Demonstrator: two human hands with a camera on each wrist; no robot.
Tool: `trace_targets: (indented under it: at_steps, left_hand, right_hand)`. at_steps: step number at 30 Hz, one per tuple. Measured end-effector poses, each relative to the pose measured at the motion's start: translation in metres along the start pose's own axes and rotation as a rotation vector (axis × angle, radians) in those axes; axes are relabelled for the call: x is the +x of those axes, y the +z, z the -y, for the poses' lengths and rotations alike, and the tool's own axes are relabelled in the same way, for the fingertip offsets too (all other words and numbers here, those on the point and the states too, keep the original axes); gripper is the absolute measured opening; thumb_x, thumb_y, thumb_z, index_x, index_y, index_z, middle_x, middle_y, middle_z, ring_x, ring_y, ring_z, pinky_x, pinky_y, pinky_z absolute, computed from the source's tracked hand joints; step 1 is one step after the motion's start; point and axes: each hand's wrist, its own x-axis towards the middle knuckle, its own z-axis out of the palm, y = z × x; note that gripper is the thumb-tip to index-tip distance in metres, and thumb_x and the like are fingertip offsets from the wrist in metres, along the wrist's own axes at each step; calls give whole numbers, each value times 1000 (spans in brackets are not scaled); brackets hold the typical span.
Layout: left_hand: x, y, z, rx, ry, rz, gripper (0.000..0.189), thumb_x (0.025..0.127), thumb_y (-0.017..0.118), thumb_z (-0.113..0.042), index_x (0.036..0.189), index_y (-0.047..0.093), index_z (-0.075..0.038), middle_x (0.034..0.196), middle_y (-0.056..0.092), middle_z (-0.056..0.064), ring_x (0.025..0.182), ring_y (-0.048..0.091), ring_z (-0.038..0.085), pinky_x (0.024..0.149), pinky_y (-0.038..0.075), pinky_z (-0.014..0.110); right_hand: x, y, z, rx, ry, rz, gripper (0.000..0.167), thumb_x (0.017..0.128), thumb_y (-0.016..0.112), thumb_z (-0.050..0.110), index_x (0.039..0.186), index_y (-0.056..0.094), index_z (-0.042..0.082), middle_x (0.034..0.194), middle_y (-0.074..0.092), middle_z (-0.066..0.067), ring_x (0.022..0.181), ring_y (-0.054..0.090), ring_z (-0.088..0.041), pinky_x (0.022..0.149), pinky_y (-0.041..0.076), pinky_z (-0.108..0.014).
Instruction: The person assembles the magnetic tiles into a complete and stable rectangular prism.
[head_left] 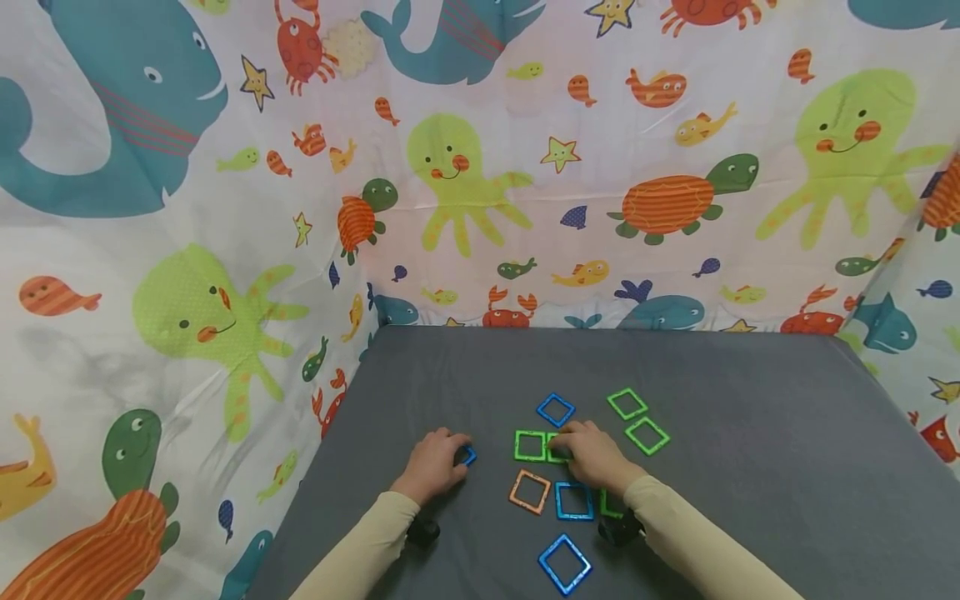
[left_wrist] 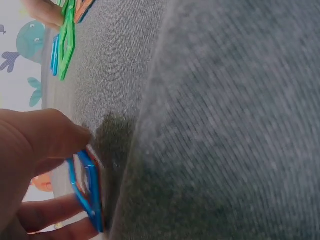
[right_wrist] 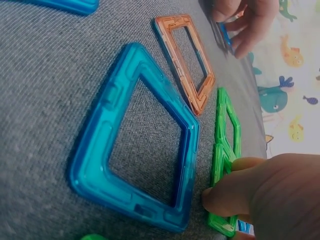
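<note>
At the left, my left hand grips a blue square magnetic tile between thumb and fingers. The left wrist view shows this blue tile tilted, its lower side against the fingers. My right hand pinches a green square magnetic tile, its thumb at the near edge. Another green tile lies edge to edge with it, on its left. The right hand partly covers the held green tile. Just in front lie an orange tile and a blue tile.
Behind the right hand lie a blue tile and two green tiles. Nearer me are another blue tile and a green tile partly under the right wrist. A patterned curtain borders the grey table.
</note>
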Motion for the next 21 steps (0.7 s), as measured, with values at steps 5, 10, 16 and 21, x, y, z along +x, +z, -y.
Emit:
trace_targets:
  at_steps: [5, 10, 16, 21]
  left_hand:
    - [7, 8, -2, -77, 27, -29, 45, 86, 69, -14, 132, 69, -14, 112, 64, 13, 94, 59, 27, 79, 52, 45]
    - [15, 14, -8, -162, 62, -57, 44, 89, 67, -15, 134, 68, -15, 114, 62, 12, 97, 59, 24, 83, 52, 43]
    - [28, 18, -13, -222, 96, -72, 42, 89, 68, -18, 131, 67, -16, 111, 61, 8, 86, 52, 16, 74, 47, 33]
    - [37, 19, -19, -270, 72, -72, 41, 86, 70, -17, 126, 66, -18, 107, 57, 5, 79, 47, 14, 70, 43, 28]
  right_hand:
    - [-1, 0, 0, -6, -9, -9, 39, 81, 67, -9, 112, 78, 11, 118, 69, -14, 100, 60, -34, 78, 54, -53]
    - [-1, -1, 1, -6, -4, -6, 39, 82, 66, -9, 113, 78, 11, 119, 68, -14, 101, 60, -34, 79, 54, -54]
    - [-2, -1, 2, 4, 16, -5, 40, 82, 65, -10, 113, 78, 12, 120, 68, -15, 103, 60, -36, 80, 53, -56]
    - [-1, 1, 1, 3, 24, -3, 39, 84, 66, -8, 114, 78, 13, 122, 68, -15, 106, 60, -36, 83, 53, -58]
